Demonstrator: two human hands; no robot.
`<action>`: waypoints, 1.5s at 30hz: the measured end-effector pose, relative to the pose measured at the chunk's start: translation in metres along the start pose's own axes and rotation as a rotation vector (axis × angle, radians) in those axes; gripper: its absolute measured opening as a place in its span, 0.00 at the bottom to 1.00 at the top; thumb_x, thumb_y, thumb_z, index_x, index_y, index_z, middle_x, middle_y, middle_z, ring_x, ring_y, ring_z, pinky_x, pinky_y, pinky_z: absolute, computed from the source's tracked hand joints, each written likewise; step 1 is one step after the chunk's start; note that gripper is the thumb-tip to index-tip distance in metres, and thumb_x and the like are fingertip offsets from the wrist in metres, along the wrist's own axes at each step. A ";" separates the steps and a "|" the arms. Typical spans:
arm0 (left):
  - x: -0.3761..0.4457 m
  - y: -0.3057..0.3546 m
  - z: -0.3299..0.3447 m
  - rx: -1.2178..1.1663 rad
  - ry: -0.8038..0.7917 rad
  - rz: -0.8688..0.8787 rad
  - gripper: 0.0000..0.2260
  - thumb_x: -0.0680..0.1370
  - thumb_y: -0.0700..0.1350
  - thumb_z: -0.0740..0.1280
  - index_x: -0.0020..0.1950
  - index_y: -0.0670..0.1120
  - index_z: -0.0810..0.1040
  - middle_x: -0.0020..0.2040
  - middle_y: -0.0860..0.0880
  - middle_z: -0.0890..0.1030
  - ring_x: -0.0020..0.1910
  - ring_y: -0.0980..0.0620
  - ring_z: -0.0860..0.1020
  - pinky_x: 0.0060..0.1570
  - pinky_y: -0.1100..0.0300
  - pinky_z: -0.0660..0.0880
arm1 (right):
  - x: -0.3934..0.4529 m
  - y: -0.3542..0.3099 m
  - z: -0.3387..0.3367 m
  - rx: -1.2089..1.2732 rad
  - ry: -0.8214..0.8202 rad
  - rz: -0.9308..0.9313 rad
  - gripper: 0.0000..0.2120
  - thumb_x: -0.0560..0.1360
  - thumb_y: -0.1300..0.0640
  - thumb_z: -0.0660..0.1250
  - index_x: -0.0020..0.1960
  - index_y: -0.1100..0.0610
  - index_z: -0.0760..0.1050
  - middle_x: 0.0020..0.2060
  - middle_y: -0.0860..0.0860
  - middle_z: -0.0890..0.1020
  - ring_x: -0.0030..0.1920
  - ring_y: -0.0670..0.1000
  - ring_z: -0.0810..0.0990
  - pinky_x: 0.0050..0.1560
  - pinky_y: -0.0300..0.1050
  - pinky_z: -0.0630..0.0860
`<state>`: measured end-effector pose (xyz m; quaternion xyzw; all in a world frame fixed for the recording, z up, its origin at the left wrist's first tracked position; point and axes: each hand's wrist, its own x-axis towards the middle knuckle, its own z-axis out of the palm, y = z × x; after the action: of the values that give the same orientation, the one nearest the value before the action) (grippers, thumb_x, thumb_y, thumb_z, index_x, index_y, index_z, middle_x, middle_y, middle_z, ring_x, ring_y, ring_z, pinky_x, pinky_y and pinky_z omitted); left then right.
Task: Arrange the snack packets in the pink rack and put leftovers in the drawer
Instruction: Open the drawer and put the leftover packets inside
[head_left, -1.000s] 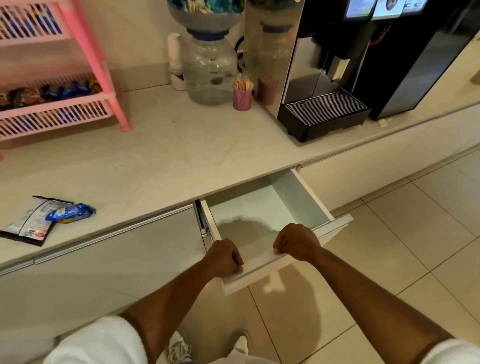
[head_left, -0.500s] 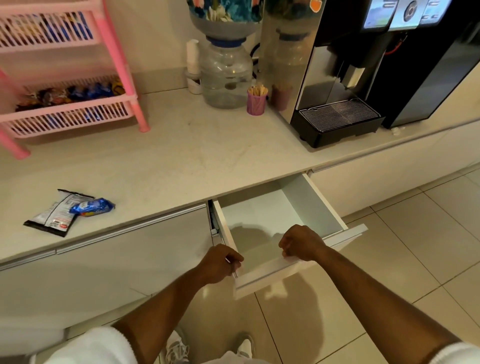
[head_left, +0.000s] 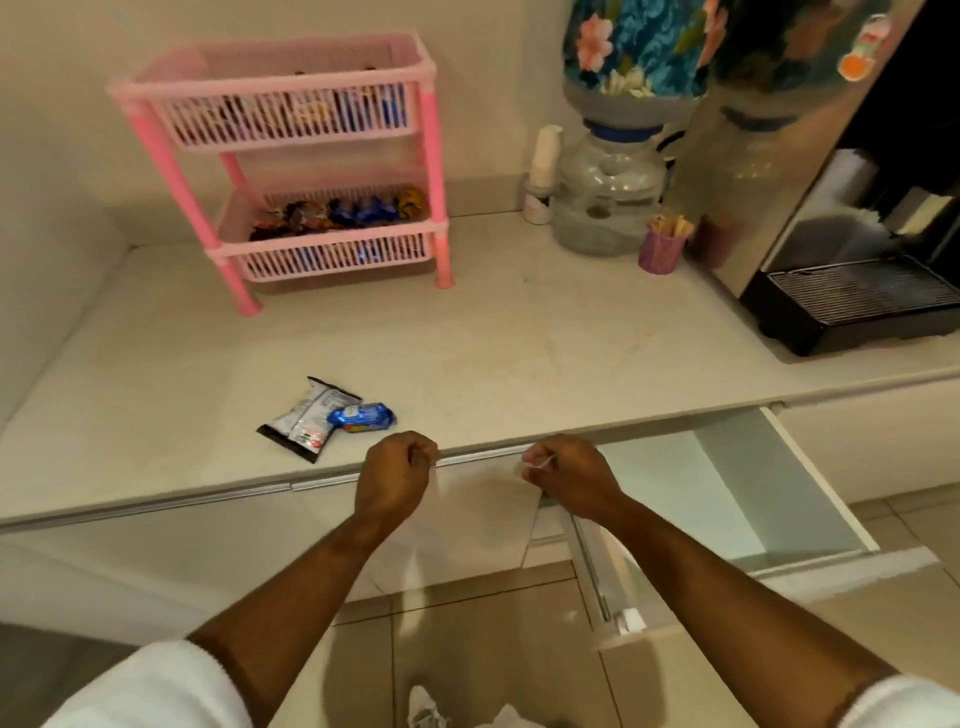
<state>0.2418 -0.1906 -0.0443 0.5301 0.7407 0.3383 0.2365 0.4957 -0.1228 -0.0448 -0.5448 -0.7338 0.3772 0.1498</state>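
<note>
Two loose snack packets lie on the pale counter near its front edge: a white and black packet (head_left: 305, 417) and a small blue packet (head_left: 362, 417) touching its right side. The pink rack (head_left: 270, 84) stands at the back left, with several packets on both shelves. The white drawer (head_left: 823, 483) below the counter stands pulled out at the right, and nothing shows inside it. My left hand (head_left: 397, 475) is a closed fist at the counter's edge, just right of the packets. My right hand (head_left: 570, 475) is also curled shut, left of the drawer. Neither hand holds anything.
At the back right stand a water dispenser (head_left: 608, 202) with a floral-covered bottle, a stack of paper cups (head_left: 545, 156), a purple cup of wooden sticks (head_left: 662, 249) and a black coffee machine with a drip tray (head_left: 857, 301). A tiled floor lies below.
Both hands have let go of the drawer front and moved left and up to the counter edge. The drawer stays open. My view has swung left toward the rack.
</note>
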 end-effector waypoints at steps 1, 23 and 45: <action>0.005 -0.007 -0.015 0.029 0.044 -0.002 0.10 0.77 0.39 0.64 0.46 0.52 0.83 0.44 0.56 0.84 0.43 0.58 0.81 0.44 0.66 0.75 | 0.009 -0.015 0.011 -0.021 -0.002 -0.040 0.06 0.71 0.49 0.73 0.46 0.49 0.83 0.45 0.43 0.84 0.48 0.45 0.82 0.50 0.44 0.78; 0.119 -0.127 -0.129 0.296 -0.102 -0.264 0.27 0.77 0.54 0.68 0.71 0.43 0.68 0.65 0.41 0.77 0.63 0.41 0.76 0.59 0.50 0.74 | 0.122 -0.159 0.173 -0.412 0.058 -0.274 0.25 0.74 0.48 0.72 0.69 0.47 0.71 0.62 0.48 0.77 0.59 0.54 0.76 0.54 0.53 0.77; 0.092 -0.012 -0.030 -0.786 -0.146 -0.385 0.17 0.73 0.33 0.70 0.59 0.47 0.78 0.49 0.48 0.85 0.44 0.53 0.85 0.37 0.60 0.80 | 0.073 -0.088 0.087 0.312 0.202 -0.036 0.15 0.77 0.52 0.72 0.61 0.54 0.77 0.54 0.53 0.81 0.53 0.51 0.79 0.53 0.44 0.76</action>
<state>0.1829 -0.1138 -0.0328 0.2746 0.6223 0.5059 0.5305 0.3541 -0.1003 -0.0538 -0.5369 -0.6572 0.4270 0.3123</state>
